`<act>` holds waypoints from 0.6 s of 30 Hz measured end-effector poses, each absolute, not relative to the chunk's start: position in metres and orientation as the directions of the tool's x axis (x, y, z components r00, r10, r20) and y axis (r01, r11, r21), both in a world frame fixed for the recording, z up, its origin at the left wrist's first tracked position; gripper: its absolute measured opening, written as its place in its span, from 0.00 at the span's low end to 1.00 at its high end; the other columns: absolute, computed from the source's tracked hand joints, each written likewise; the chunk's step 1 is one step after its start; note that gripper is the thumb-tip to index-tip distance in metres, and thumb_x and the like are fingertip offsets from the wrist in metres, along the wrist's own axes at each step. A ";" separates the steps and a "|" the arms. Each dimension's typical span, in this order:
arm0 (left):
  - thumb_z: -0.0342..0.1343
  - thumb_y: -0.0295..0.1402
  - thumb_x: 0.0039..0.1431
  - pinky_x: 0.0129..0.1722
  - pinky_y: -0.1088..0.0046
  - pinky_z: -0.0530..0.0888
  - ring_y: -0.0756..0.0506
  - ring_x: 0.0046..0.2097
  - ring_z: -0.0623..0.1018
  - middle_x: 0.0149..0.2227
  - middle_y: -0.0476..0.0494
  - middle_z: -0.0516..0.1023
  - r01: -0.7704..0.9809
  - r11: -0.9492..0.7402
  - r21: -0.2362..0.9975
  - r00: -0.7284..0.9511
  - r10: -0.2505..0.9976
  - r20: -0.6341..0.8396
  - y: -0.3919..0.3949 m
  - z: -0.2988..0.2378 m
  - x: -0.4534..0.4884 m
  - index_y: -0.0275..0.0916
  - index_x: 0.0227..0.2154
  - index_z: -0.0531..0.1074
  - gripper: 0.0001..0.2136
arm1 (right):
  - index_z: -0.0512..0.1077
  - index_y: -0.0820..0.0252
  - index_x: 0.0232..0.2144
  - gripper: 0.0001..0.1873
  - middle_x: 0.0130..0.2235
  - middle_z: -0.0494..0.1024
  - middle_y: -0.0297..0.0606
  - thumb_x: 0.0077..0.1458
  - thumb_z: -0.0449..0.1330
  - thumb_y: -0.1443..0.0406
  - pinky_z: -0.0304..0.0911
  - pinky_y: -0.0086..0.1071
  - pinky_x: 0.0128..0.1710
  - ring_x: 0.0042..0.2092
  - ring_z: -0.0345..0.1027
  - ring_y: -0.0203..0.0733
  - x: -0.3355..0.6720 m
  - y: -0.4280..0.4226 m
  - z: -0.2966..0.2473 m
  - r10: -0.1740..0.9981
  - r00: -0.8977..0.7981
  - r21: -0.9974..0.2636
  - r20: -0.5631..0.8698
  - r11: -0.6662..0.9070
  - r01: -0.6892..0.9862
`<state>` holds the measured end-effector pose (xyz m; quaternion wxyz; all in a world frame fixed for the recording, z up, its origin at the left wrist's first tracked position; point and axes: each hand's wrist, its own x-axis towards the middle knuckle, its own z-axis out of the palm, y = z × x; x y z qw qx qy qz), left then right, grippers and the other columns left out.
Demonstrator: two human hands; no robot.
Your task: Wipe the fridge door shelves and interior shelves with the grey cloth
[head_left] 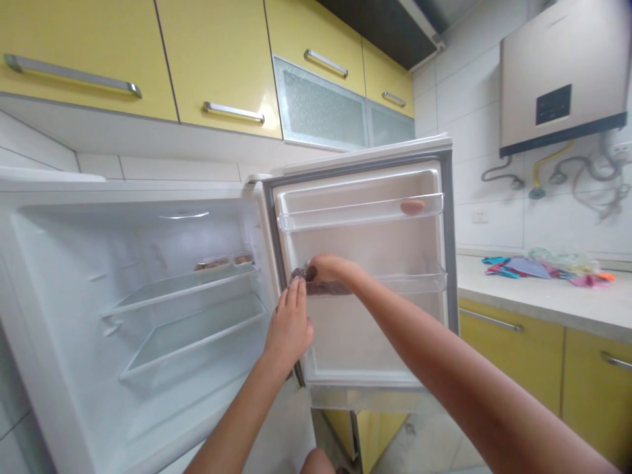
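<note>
A white fridge (64,276) stands open, its door (447,217) swung to the right. My right hand (328,268) reaches into the lower door shelf (415,283) and is closed on a dark packet (301,273) lying there. My left hand (289,326) rests with fingers straight and together against the door's inner edge, just below the packet. A pinkish sausage-like item (412,207) lies in the upper door shelf (345,214).
Inside the fridge, a tray of food (222,262) sits on the upper glass shelf; the lower shelf (197,336) is bare. Yellow cabinets (207,59) hang above. A counter (543,296) to the right holds colourful cloths (543,268); a water heater (563,72) is on the wall.
</note>
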<state>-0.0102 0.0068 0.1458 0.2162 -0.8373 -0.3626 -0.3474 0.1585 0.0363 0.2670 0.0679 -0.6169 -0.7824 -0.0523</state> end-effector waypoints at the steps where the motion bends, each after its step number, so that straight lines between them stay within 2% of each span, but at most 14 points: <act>1: 0.51 0.22 0.54 0.69 0.51 0.63 0.33 0.71 0.58 0.71 0.25 0.55 0.756 -0.645 -0.112 0.497 0.453 0.740 0.006 0.145 -0.011 0.29 0.69 0.47 0.39 | 0.81 0.63 0.44 0.21 0.48 0.82 0.53 0.50 0.66 0.58 0.66 0.36 0.46 0.48 0.76 0.52 0.153 0.038 0.267 0.953 -0.231 -0.020 0.196 0.239 0.971; 4: 0.50 0.21 0.54 0.69 0.51 0.63 0.33 0.72 0.55 0.73 0.24 0.49 0.762 -0.637 -0.117 0.487 0.446 0.751 0.006 0.142 -0.009 0.29 0.70 0.41 0.41 | 0.82 0.64 0.39 0.18 0.43 0.84 0.52 0.48 0.68 0.58 0.65 0.34 0.43 0.44 0.76 0.51 0.150 0.039 0.267 0.937 -0.260 -0.091 0.235 0.288 0.953; 8: 0.49 0.20 0.55 0.67 0.51 0.65 0.30 0.72 0.56 0.73 0.19 0.45 0.782 -0.610 -0.129 0.456 0.419 0.785 0.007 0.136 -0.004 0.27 0.71 0.34 0.43 | 0.81 0.61 0.37 0.18 0.36 0.83 0.39 0.51 0.65 0.54 0.61 0.29 0.36 0.38 0.73 0.41 0.169 0.034 0.261 0.919 -0.288 -0.250 0.270 0.355 0.901; 13: 0.49 0.21 0.56 0.65 0.51 0.67 0.27 0.71 0.56 0.73 0.14 0.41 0.803 -0.582 -0.125 0.440 0.440 0.783 0.010 0.130 -0.002 0.23 0.70 0.34 0.42 | 0.79 0.63 0.34 0.21 0.27 0.75 0.32 0.52 0.62 0.51 0.56 0.28 0.30 0.30 0.66 0.36 0.185 0.030 0.253 0.897 -0.291 -0.435 0.332 0.419 0.797; 15: 0.50 0.22 0.56 0.66 0.50 0.66 0.27 0.72 0.53 0.73 0.14 0.40 0.796 -0.597 -0.101 0.436 0.450 0.779 0.010 0.129 -0.003 0.24 0.70 0.33 0.43 | 0.78 0.64 0.33 0.21 0.26 0.73 0.30 0.52 0.61 0.50 0.55 0.28 0.29 0.30 0.64 0.36 0.187 0.028 0.252 0.879 -0.278 -0.472 0.386 0.448 0.760; 18: 0.52 0.23 0.57 0.67 0.49 0.64 0.28 0.74 0.48 0.73 0.16 0.38 0.756 -0.650 -0.068 0.449 0.441 0.777 0.012 0.127 -0.007 0.29 0.71 0.32 0.44 | 0.76 0.65 0.37 0.24 0.30 0.74 0.32 0.54 0.57 0.49 0.57 0.28 0.32 0.33 0.64 0.37 0.186 0.020 0.254 0.826 -0.229 -0.506 0.515 0.508 0.697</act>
